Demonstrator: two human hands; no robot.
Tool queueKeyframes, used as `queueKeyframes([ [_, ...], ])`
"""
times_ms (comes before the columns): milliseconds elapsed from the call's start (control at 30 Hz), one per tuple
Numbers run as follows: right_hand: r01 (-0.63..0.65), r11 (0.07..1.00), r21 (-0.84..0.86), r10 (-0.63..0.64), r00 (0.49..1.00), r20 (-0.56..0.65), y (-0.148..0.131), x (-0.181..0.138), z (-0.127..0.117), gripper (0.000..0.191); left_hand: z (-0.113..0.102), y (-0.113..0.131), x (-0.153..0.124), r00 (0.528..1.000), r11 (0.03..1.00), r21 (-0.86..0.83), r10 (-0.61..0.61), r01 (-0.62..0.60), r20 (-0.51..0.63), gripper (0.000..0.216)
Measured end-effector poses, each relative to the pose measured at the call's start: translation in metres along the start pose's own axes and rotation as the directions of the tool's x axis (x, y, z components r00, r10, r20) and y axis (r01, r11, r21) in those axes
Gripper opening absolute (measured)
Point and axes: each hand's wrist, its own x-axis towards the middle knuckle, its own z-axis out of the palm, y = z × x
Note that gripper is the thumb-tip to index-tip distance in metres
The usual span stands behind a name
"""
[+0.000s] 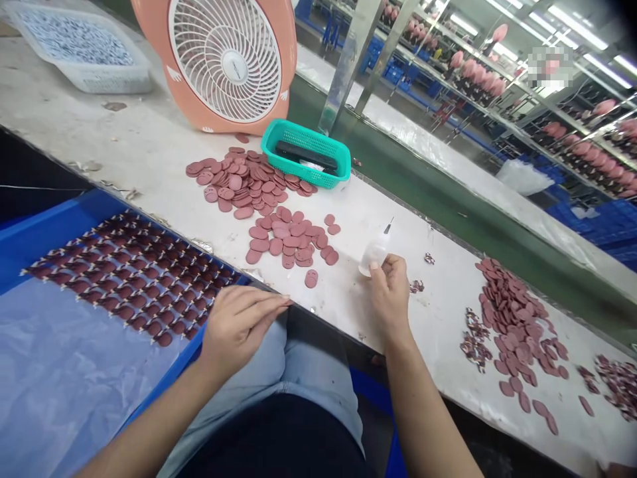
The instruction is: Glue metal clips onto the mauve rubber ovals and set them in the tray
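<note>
My right hand (391, 292) is closed around the base of a small clear glue bottle (375, 251) with a thin needle tip that points up and to the right, resting on the white workbench (149, 146). My left hand (239, 325) lies flat with fingers stretched out at the bench's front edge, over my knee, holding nothing. A loose pile of pink oval pieces (291, 239) lies just beyond both hands, with one single piece (311, 278) nearest. Rows of finished dark pink pieces (134, 272) fill a blue tray (44, 229) at my left.
A larger pink pile (243, 179) sits by a teal basket (306, 153) and an orange fan (223, 60). More pink ovals (517, 325) and small dark trims (475, 338) lie at the right. A white bin (79, 46) stands far left. Plastic sheet (64, 378) lines the tray.
</note>
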Motion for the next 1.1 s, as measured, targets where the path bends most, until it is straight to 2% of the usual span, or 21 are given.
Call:
queueKeyframes([
  [33, -0.019, 0.997, 0.077, 0.017, 1.000, 0.025, -0.004, -0.003, 0.002, 0.032, 0.002, 0.012, -0.006, 0.985, 0.972, -0.175, -0.167, 0.157, -0.044, 0.013],
  [100, -0.069, 0.974, 0.217, 0.046, 0.993, 0.111, -0.014, -0.015, 0.009, 0.030, 0.007, 0.035, -0.014, 0.884, 0.757, -0.497, -0.466, 0.424, 0.045, 0.009],
  [167, -0.128, 0.941, 0.313, 0.057, 0.973, 0.225, -0.025, -0.034, 0.018, 0.033, 0.009, 0.051, -0.019, 0.780, 0.521, -0.644, -0.594, 0.560, 0.197, 0.016],
  [233, -0.180, 0.914, 0.363, 0.050, 0.939, 0.339, -0.034, -0.058, 0.028, 0.040, 0.009, 0.059, -0.023, 0.739, 0.427, -0.676, -0.619, 0.601, 0.267, 0.019],
  [300, -0.262, 0.870, 0.417, 0.055, 0.894, 0.445, -0.039, -0.081, 0.035, 0.046, 0.008, 0.060, -0.027, 0.746, 0.433, -0.671, -0.603, 0.602, 0.281, 0.018],
  [367, -0.362, 0.805, 0.469, 0.081, 0.851, 0.519, -0.041, -0.095, 0.038, 0.043, 0.006, 0.058, -0.030, 0.787, 0.497, -0.646, -0.546, 0.579, 0.286, 0.016],
  [467, -0.492, 0.718, 0.493, 0.128, 0.789, 0.601, -0.039, -0.101, 0.038, 0.034, 0.002, 0.057, -0.032, 0.840, 0.597, -0.597, -0.453, 0.535, 0.300, 0.014],
  [567, -0.633, 0.606, 0.483, 0.214, 0.714, 0.667, -0.040, -0.102, 0.040, 0.036, 0.001, 0.056, -0.033, 0.850, 0.629, -0.578, -0.449, 0.520, 0.276, 0.015],
  [633, -0.684, 0.528, 0.504, 0.289, 0.703, 0.650, -0.043, -0.105, 0.043, 0.041, 0.003, 0.055, -0.035, 0.865, 0.634, -0.603, -0.452, 0.484, 0.219, 0.014],
  [733, -0.677, 0.475, 0.562, 0.360, 0.733, 0.577, -0.049, -0.113, 0.050, 0.045, 0.010, 0.050, -0.041, 0.918, 0.657, -0.671, -0.387, 0.342, 0.089, 0.029],
  [800, -0.683, 0.433, 0.589, 0.405, 0.731, 0.549, -0.054, -0.118, 0.055, 0.048, 0.015, 0.045, -0.045, 0.956, 0.739, -0.642, -0.291, 0.204, -0.030, 0.042],
  [867, -0.706, 0.382, 0.596, 0.443, 0.706, 0.552, -0.057, -0.122, 0.058, 0.051, 0.018, 0.042, -0.047, 0.973, 0.836, -0.542, -0.188, 0.089, -0.131, 0.044],
  [933, -0.718, 0.377, 0.585, 0.445, 0.695, 0.565, -0.058, -0.123, 0.059, 0.050, 0.018, 0.041, -0.049, 0.972, 0.885, -0.463, -0.145, 0.043, -0.186, 0.040],
  [1000, -0.699, 0.438, 0.565, 0.399, 0.715, 0.575, -0.055, -0.123, 0.056, 0.050, 0.016, 0.041, -0.049, 0.960, 0.867, -0.489, -0.212, 0.097, -0.185, 0.033],
  [1100, -0.613, 0.607, 0.506, 0.319, 0.771, 0.552, -0.046, -0.118, 0.042, 0.051, 0.010, 0.041, -0.049, 0.916, 0.698, -0.673, -0.395, 0.246, -0.074, 0.020],
])
